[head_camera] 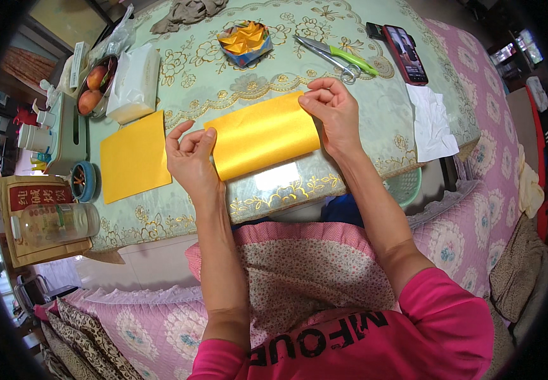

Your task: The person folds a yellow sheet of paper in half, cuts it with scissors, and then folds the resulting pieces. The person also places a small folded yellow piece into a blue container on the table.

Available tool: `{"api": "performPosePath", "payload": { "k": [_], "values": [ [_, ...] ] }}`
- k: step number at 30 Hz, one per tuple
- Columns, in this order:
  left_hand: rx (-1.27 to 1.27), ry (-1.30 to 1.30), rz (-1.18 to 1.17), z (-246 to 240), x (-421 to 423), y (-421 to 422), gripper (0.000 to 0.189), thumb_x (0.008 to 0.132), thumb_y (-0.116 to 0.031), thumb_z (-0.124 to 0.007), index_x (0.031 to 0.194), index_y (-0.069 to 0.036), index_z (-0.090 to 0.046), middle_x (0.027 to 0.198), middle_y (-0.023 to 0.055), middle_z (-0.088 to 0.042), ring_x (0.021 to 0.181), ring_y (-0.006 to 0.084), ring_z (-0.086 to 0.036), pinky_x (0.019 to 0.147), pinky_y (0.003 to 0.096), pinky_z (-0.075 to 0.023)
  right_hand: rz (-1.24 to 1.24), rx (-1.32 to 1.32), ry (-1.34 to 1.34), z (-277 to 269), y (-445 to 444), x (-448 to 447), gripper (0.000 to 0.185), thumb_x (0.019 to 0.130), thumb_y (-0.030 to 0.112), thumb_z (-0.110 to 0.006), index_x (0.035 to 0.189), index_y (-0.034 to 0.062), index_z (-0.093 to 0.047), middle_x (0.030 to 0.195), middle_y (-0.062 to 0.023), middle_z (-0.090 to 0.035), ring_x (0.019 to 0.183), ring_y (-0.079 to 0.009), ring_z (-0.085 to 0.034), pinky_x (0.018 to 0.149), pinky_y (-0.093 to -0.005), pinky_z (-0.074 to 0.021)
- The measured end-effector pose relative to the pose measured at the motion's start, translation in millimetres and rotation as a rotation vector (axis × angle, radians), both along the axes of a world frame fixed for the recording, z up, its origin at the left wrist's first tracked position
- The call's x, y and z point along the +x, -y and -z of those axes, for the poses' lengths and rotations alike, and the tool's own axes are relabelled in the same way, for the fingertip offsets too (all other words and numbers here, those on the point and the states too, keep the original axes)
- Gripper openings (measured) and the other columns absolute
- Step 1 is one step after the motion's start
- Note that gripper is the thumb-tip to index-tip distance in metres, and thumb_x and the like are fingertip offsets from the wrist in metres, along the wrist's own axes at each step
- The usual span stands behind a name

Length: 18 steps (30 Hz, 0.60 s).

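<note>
Between my two hands is a sheet of shiny golden-yellow paper [265, 135], held above the table's near edge and curving a little. My left hand [193, 156] pinches its left end between thumb and fingers. At the upper right corner, my right hand [333, 114] grips it with thumb and fingertips. A second golden-yellow sheet [133, 159] lies flat on the table, just left of my left hand. Beyond the held paper sits a small folded-paper box [245, 45] with golden folded points inside.
Scissors [323, 54] lie beside a green-handled knife [350, 59]. A phone [406, 54] with its screen lit and crumpled white tissue [433, 123] are at right. At left are a tissue pack [136, 83], a fruit bowl [83, 97], a blue round container [83, 180] and a clear jar [57, 223].
</note>
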State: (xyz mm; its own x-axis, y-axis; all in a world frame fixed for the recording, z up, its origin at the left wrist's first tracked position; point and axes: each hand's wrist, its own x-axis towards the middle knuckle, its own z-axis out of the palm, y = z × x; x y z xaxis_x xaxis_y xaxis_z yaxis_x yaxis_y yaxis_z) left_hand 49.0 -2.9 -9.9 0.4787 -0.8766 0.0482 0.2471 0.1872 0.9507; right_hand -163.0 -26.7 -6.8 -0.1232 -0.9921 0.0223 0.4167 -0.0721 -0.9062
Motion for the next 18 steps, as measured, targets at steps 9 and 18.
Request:
{"api": "performPosePath", "payload": {
  "k": [9,18],
  "values": [
    [-0.015,-0.027,-0.011,0.6,0.6,1.0,0.038,0.077,0.011,-0.069,0.109,0.003,-0.051,0.078,0.0088,-0.065,0.073,0.0115,-0.06,0.072,0.0236,-0.0488,0.016,0.0,-0.039,-0.3,-0.1,0.7,0.025,0.08,-0.004,-0.068,0.101,0.0001,-0.055,0.085,-0.0072,-0.066,0.077,-0.0108,-0.062,0.073,-0.0218,-0.0496],
    [0.001,-0.027,-0.014,1.9,0.5,2.4,0.038,0.076,0.011,-0.069,0.109,0.004,-0.052,0.077,0.0093,-0.065,0.072,0.0118,-0.06,0.072,0.0238,-0.0489,0.02,0.03,-0.047,0.3,0.5,0.6,0.021,0.081,-0.004,-0.068,0.097,0.0006,-0.056,0.084,-0.0061,-0.065,0.075,-0.0098,-0.062,0.069,-0.0209,-0.0498]
  ]
}}
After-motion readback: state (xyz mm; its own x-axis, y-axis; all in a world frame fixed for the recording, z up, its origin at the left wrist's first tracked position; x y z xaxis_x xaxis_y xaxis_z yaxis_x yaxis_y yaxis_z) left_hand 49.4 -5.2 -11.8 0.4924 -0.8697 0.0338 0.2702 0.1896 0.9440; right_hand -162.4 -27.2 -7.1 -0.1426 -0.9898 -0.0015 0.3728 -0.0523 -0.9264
